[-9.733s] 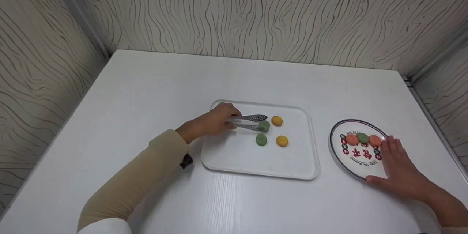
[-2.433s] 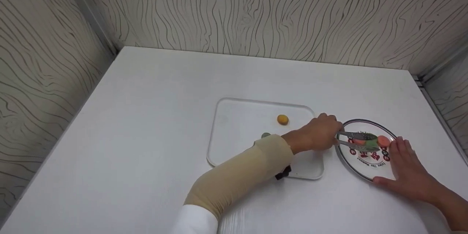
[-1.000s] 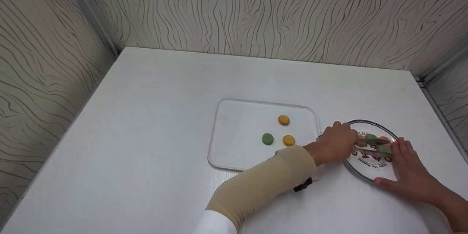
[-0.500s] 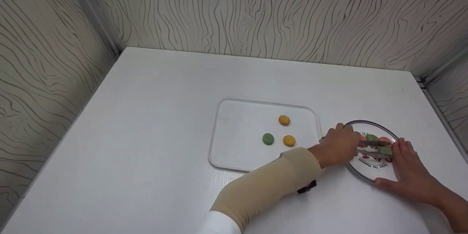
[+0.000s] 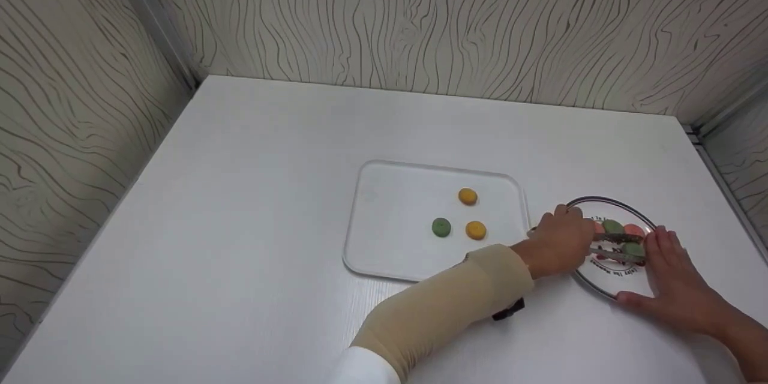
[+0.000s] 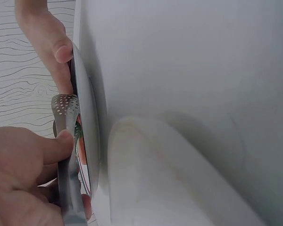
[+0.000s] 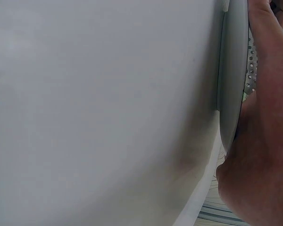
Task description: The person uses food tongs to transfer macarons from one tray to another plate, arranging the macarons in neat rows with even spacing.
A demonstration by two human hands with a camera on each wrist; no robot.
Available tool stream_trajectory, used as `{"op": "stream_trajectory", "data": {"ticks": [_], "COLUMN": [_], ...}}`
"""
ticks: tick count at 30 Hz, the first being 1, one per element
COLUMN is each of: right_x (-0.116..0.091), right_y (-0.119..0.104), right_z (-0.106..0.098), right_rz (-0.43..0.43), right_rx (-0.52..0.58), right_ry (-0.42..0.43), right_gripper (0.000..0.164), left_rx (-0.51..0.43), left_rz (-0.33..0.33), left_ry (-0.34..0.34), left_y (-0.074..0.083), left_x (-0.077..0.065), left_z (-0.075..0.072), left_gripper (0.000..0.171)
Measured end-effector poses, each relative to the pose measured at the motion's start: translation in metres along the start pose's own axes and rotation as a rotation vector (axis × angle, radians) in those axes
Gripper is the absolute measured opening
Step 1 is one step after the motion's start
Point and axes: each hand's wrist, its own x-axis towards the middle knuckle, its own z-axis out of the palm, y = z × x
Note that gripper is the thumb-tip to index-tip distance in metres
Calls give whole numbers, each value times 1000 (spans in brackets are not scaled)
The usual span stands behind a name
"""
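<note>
Landmark: one round plate (image 5: pixel 627 285), white, dark-banded at the rim, printed in red and black.

Beige sleeve (image 5: pixel 444 300) with white upper part (image 5: pixel 367 366): one, on the left arm, short of the plate and to its left. Black item (image 5: pixel 509 310) at the underside of the wrist.

Right hand (image 5: pixel 672 270): fingers extended, laid over the plate's right edge; thumb at its near edge.

Left hand (image 5: pixel 559 240): at the plate's left edge, fingers curled round the tongs. The two hands are apart, on opposite sides of the plate.

Tongs (image 5: pixel 618 237): one pair, metal, perforated tips, reaching over the plate from its left.

Green piece (image 5: pixel 633 249): round, between the tong tips, at the plate's right part; whether it is pinched cannot be told.

Row of three round pieces, lying on the plate beyond that one: pink piece (image 5: pixel 599 227), partly hidden; second green piece (image 5: pixel 612 227); second pink piece (image 5: pixel 633 231).

Tray (image 5: pixel 384 210): white, rounded corners, left of the plate. On it, third green piece (image 5: pixel 441 227), yellow piece (image 5: pixel 476 230), second yellow piece (image 5: pixel 467 196).

Table (image 5: pixel 252 192): white, under the plate, extending beyond it.

Wall (image 5: pixel 360 18): wood-grain patterned, farthest beyond the plate.
</note>
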Motion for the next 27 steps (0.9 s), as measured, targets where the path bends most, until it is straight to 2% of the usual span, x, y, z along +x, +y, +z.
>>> {"op": "stream_trajectory", "data": {"ticks": [18,27], "right_x": [0,3], "right_y": [1,3], "right_z": [1,1], "right_rz": [3,-5], "right_rx": [2,17], "right_ry": [-4,18], "right_gripper": [123,125], "left_rx": [-24,5], "left_rz": [-5,-19], "left_ry": [-1,9], "left_y": [4,5], "left_x": [3,5], "left_z": [4,6], "left_gripper": [34,32]}}
